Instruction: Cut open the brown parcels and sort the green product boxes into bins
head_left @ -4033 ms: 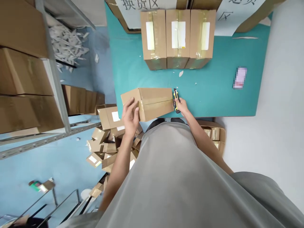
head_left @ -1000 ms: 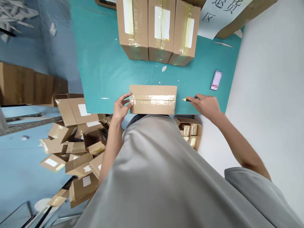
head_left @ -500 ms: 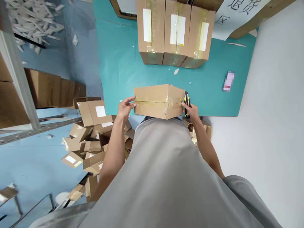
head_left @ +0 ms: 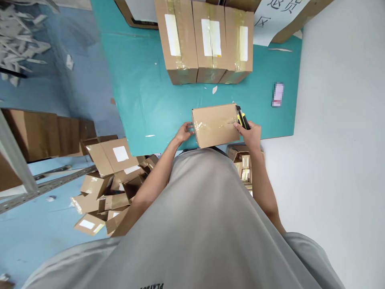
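A taped cardboard box (head_left: 215, 127) stands near the front edge of the table, its taped end turned toward me. My left hand (head_left: 184, 132) is at the box's left side with fingers apart; whether the fingertips touch the cardboard I cannot tell. In my right hand (head_left: 252, 134) is a black and yellow utility knife (head_left: 243, 118), held against the box's right side. The thumb of that hand rests on the box's near face. The fingers behind the knife are partly hidden.
Three taped boxes with white labels (head_left: 210, 40) stand in a row at the back of the teal table (head_left: 135, 92). A blurred pinkish object (head_left: 278, 94) lies at right. Opened cartons (head_left: 111, 160) are heaped on the floor at left. A carton with small boxes (head_left: 245, 162) is below right.
The box has been turned so its end now faces me, and it sits a little further right. My left hand has loosened from its pinch; my right hand keeps the utility knife.
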Action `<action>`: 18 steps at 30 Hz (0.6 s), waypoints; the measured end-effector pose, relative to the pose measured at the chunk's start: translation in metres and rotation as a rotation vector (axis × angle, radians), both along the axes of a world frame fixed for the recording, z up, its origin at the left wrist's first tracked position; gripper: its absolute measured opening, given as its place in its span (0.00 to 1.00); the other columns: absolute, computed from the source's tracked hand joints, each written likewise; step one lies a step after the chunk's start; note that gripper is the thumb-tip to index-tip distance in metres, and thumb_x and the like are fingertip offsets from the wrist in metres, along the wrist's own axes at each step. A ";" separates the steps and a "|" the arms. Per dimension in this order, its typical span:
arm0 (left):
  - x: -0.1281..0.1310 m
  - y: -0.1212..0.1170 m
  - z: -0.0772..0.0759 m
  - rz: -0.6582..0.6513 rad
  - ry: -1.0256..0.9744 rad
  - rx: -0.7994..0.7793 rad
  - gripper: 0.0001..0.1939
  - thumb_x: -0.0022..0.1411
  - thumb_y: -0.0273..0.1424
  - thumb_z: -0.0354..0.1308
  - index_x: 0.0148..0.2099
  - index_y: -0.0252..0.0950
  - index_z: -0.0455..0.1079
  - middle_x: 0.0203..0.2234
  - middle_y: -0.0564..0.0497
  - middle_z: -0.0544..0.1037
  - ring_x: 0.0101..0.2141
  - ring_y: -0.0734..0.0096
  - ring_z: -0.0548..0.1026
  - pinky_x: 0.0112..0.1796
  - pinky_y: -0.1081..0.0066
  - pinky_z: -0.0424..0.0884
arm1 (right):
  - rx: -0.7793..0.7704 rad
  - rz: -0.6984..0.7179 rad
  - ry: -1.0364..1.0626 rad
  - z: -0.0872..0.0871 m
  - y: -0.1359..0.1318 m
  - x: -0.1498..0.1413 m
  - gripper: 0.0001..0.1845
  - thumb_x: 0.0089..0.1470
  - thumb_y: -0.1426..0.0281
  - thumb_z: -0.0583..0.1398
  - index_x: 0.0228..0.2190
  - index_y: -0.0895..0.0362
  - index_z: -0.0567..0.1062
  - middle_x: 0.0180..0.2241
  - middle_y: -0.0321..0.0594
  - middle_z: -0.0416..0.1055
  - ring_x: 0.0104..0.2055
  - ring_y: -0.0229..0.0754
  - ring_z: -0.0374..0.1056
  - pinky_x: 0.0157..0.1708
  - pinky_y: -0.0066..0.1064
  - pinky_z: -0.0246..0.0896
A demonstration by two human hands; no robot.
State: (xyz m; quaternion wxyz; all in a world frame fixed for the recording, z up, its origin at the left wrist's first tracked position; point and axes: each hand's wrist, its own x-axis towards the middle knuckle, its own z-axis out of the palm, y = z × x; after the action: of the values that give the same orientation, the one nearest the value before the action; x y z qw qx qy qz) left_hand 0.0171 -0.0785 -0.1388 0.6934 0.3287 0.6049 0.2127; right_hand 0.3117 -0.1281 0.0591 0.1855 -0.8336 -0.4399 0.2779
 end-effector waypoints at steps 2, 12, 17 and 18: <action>-0.016 0.007 0.014 -0.021 -0.005 0.133 0.28 0.55 0.30 0.76 0.57 0.36 0.75 0.58 0.36 0.84 0.57 0.53 0.82 0.64 0.49 0.77 | 0.003 0.009 -0.100 -0.002 -0.003 -0.008 0.22 0.62 0.51 0.68 0.26 0.54 0.77 0.30 0.39 0.77 0.34 0.43 0.70 0.40 0.34 0.65; -0.025 0.074 0.120 -0.355 0.016 0.601 0.25 0.60 0.42 0.78 0.56 0.38 0.83 0.55 0.42 0.87 0.55 0.52 0.84 0.56 0.55 0.83 | 0.051 0.047 -0.159 0.040 -0.053 -0.068 0.29 0.77 0.53 0.53 0.63 0.58 0.80 0.45 0.51 0.86 0.45 0.53 0.83 0.50 0.42 0.77; -0.015 0.085 0.114 -0.417 0.018 0.605 0.22 0.54 0.37 0.80 0.50 0.37 0.84 0.48 0.44 0.88 0.48 0.55 0.84 0.50 0.58 0.84 | -0.096 0.241 -0.053 0.060 -0.069 -0.125 0.32 0.78 0.57 0.55 0.75 0.57 0.71 0.49 0.50 0.89 0.50 0.56 0.86 0.51 0.41 0.79; -0.015 0.086 0.113 -0.420 0.021 0.601 0.22 0.54 0.37 0.81 0.50 0.37 0.84 0.47 0.44 0.88 0.48 0.56 0.84 0.49 0.58 0.84 | -0.120 0.284 -0.065 0.060 -0.069 -0.135 0.32 0.78 0.59 0.56 0.76 0.57 0.70 0.53 0.51 0.88 0.53 0.57 0.86 0.52 0.41 0.79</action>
State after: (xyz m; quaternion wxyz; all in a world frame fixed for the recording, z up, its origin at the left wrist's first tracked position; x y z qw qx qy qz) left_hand 0.0017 0.0073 -0.0258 0.5883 0.6369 0.4417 0.2307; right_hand 0.1763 -0.1967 0.1193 0.0799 -0.7810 -0.5419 0.3001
